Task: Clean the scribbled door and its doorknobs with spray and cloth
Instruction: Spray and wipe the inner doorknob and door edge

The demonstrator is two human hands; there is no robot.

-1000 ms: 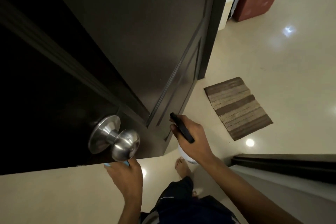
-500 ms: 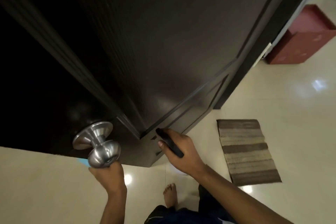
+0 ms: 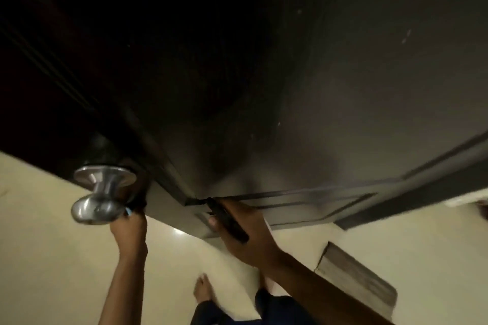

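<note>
I am looking down at a pale, glossy floor that is catching a bright reflection near the bottom edge of the dark door. A striped mat is lying flat on it at the right, blurred. A bare foot is standing on the floor near the lower middle, well apart from the mat.

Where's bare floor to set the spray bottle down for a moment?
Bare floor lies left of the left hand, below the doorknob. More lies between the mat and the door's bottom edge. It is crowded around the foot and under the right hand holding the spray bottle.
</note>
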